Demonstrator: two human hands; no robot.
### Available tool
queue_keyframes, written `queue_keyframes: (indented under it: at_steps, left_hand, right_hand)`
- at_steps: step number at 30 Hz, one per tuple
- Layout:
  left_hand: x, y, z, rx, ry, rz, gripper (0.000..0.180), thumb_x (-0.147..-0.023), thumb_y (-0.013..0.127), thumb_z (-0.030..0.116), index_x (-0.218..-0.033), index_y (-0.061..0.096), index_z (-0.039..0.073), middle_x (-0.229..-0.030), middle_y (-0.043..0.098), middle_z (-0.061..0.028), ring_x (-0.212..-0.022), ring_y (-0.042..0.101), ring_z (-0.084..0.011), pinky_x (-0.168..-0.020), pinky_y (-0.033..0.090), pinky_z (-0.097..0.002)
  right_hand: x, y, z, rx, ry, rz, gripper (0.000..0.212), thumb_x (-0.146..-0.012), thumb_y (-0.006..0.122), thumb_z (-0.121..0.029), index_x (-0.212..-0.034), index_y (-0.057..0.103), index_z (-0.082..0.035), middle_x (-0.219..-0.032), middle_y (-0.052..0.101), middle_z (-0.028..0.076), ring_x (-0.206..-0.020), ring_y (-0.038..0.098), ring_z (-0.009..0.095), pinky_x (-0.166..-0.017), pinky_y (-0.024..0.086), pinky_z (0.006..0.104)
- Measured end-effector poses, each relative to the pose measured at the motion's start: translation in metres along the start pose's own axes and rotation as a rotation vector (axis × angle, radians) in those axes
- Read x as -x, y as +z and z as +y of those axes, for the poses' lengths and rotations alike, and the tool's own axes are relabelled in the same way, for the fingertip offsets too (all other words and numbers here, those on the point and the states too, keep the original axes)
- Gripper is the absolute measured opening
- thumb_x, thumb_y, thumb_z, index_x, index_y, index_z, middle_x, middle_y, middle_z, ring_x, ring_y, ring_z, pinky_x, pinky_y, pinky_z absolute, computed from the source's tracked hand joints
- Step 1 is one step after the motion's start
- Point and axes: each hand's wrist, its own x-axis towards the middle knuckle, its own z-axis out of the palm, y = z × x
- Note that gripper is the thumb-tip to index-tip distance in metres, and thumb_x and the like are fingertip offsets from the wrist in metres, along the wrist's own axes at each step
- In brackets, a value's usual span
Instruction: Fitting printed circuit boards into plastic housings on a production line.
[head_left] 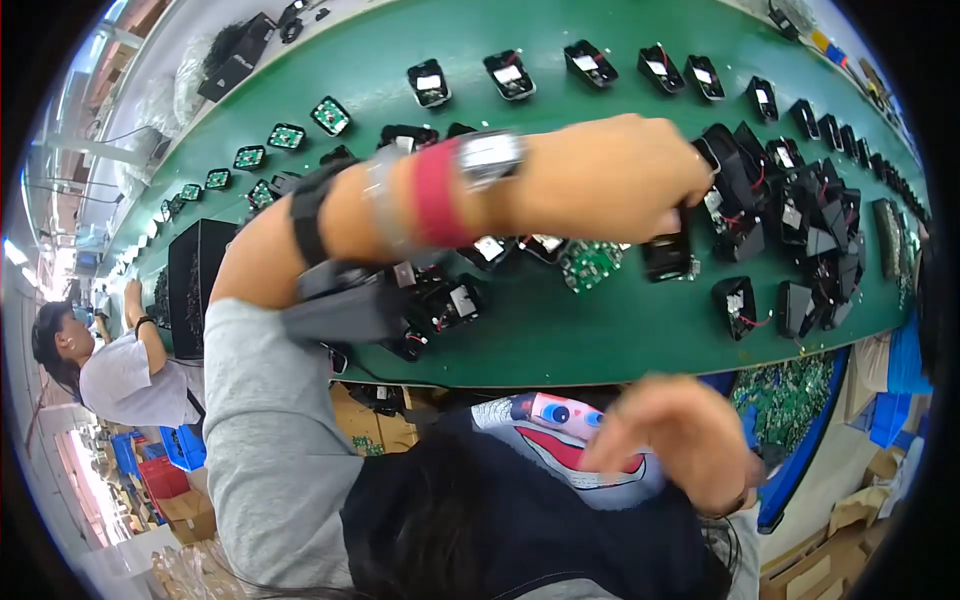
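Observation:
My left arm reaches across the bench to the right, a watch and bands around it. My left hand is closed, its curled fingers at the edge of a small black plastic case; part of the case is hidden under them. My right hand, smeared by motion, is near my body at the bench's front edge. Its fingers are curved and apart, with nothing visible in them. Left of the case lies a cluster of green circuit boards. A heap of black cases with red wires is to the right of my left hand.
A row of open black cases lines the far side of the green bench. Cases with green boards continue leftward. A blue-rimmed bin of boards stands at front right. Another person works at the left.

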Motion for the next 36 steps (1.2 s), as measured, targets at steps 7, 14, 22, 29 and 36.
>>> queue_keyframes:
  at_steps: [7,14,22,29,36]
  left_hand:
    - [-0.094,0.096,0.022,-0.053,0.118,-0.039,0.023,-0.07,0.067,0.019,-0.074,0.065,-0.003,-0.073,0.063,-0.0205,-0.074,0.063,-0.0362,-0.065,0.052,-0.0406]
    - [-0.089,0.108,0.015,-0.078,0.135,0.195,0.038,-0.074,0.069,0.025,-0.096,0.052,-0.002,-0.092,0.055,-0.0182,-0.077,0.062,-0.0316,-0.064,0.051,-0.0377]
    - [-0.106,0.101,0.035,-0.211,0.205,0.237,0.05,-0.073,0.068,0.042,-0.095,0.052,0.0,-0.095,0.052,-0.0142,-0.072,0.061,-0.0283,-0.059,0.051,-0.0377]
    - [0.021,-0.056,-0.116,-0.697,-0.136,0.412,0.056,-0.071,0.066,0.033,-0.119,0.052,0.007,-0.109,0.058,-0.0182,-0.101,0.055,-0.0322,-0.089,0.043,-0.0407]
    - [0.106,-0.093,-0.262,-0.528,-0.501,-0.168,0.077,-0.066,0.072,0.023,-0.135,0.039,0.016,-0.124,0.051,-0.0196,-0.112,0.05,-0.0323,-0.095,0.041,-0.0368]
  right_hand:
    - [0.031,0.094,-0.015,-0.249,-0.362,0.131,0.057,-0.093,0.029,-0.046,-0.088,0.048,0.008,-0.072,0.057,0.023,-0.064,0.06,0.029,-0.055,0.05,0.033]
    - [0.01,0.11,-0.024,-0.403,-0.348,0.088,0.066,-0.095,0.02,-0.039,-0.066,0.054,0.01,-0.061,0.057,0.023,-0.052,0.061,0.026,-0.043,0.05,0.027]
    - [-0.024,0.0,0.008,-0.202,-0.247,-0.689,0.036,-0.088,0.057,-0.016,-0.1,0.057,0.018,-0.092,0.058,0.027,-0.077,0.058,0.032,-0.067,0.046,0.0389]
    - [0.048,-0.065,0.052,-0.043,-0.514,0.313,0.028,-0.091,0.05,-0.022,-0.08,0.053,0.003,-0.072,0.054,0.012,-0.059,0.052,0.021,-0.054,0.043,0.0274]
    - [0.014,-0.069,0.063,0.827,-0.337,0.752,0.011,-0.084,0.054,-0.002,-0.094,0.058,0.002,-0.083,0.056,0.005,-0.071,0.054,0.01,-0.063,0.044,0.0217]
